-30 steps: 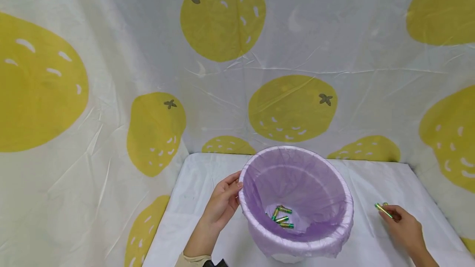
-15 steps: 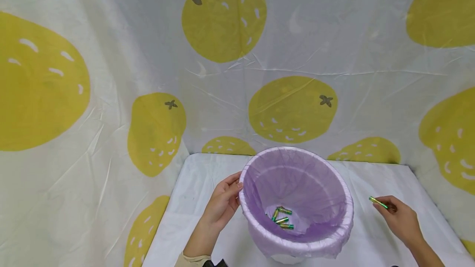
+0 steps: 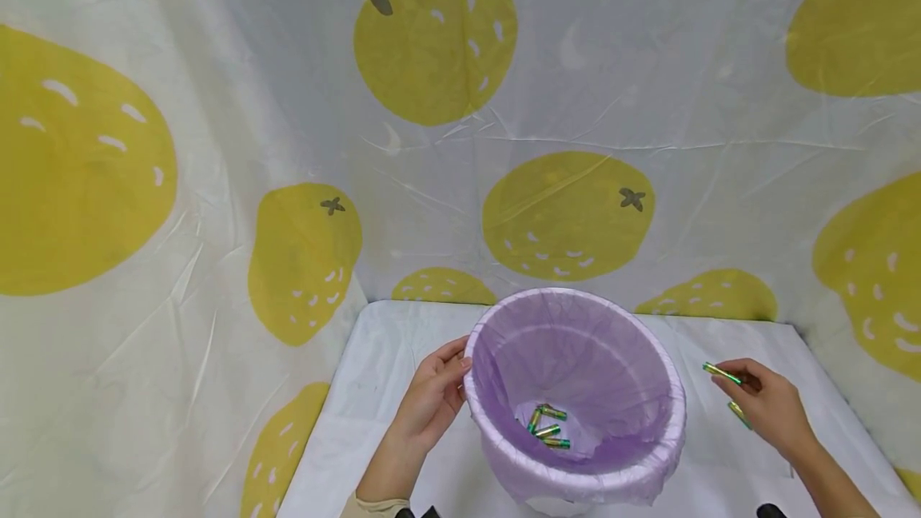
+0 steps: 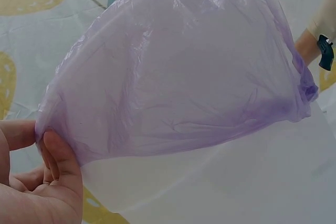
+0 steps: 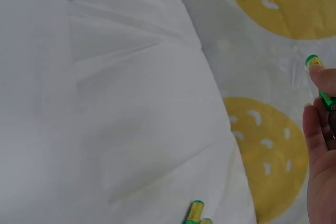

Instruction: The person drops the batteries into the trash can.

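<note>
My left hand [image 3: 432,394] grips the left side of the rim of a round bin [image 3: 675,398] lined with a thin purple plastic bag [image 3: 597,358]. In the left wrist view, the thumb and fingers pinch the bag-covered rim. Several green-and-gold batteries [image 3: 547,430] lie at the bottom of the bin. To the right of the bin, my right hand [image 3: 773,406] holds one battery [image 3: 722,373] between thumb and fingers, raised above the table. Another battery [image 3: 739,415] shows just below that hand. In the right wrist view, two batteries [image 5: 195,212] appear at the bottom edge.
A white cloth [image 3: 403,326] covers the table under the bin. Behind and at the sides hangs a pale curtain [image 3: 424,206] printed with big yellow fruit. The bin's mouth faces up and tilts slightly toward the head camera.
My right hand has moved leftward and up with the battery, closer to the bin. A battery on the table now shows below it. The left hand and bin have stayed in place.
</note>
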`<state>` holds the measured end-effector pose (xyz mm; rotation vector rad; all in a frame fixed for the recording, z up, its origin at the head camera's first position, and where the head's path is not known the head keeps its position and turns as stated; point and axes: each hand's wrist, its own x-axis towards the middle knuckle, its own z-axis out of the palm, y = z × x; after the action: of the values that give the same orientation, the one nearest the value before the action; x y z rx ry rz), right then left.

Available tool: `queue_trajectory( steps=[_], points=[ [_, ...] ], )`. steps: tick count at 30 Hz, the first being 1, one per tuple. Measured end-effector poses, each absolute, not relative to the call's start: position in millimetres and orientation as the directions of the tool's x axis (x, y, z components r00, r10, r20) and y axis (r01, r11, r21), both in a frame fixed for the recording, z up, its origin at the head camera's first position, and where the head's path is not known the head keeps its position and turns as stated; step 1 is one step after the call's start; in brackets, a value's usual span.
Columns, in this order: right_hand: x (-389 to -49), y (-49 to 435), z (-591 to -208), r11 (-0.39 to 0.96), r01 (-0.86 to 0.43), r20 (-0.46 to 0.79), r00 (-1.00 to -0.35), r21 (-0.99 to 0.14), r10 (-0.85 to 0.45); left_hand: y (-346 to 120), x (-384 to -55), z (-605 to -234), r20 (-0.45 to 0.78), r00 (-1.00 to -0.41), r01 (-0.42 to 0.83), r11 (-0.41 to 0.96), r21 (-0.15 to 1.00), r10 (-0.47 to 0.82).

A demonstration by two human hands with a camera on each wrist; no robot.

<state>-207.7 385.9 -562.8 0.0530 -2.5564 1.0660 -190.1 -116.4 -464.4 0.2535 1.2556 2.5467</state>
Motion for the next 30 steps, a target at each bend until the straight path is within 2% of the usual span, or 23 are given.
queue_trajectory(
  steps=[9, 21, 30],
  points=[
    [-208.2, 381.4, -539.7, 0.709, -0.230, 0.381, -0.923, -0.666, 0.059, -116.3, -189.4, -463.5, 0.040, -0.940, -0.177, -0.582, 0.794, 0.340],
    [-214.9, 369.7, -508.0, 0.688, -0.438, 0.568, -0.822, -0.578, -0.046, -115.8, -188.7, -463.3, 0.038, -0.941, -0.174, -0.580, 0.796, 0.336],
    [-217.9, 359.6, -482.0, 0.647, -0.476, 0.553, -0.827, -0.596, -0.099, -116.4, -189.4, -463.7, 0.044, -0.939, -0.172, -0.573, 0.801, 0.342]
  ],
)
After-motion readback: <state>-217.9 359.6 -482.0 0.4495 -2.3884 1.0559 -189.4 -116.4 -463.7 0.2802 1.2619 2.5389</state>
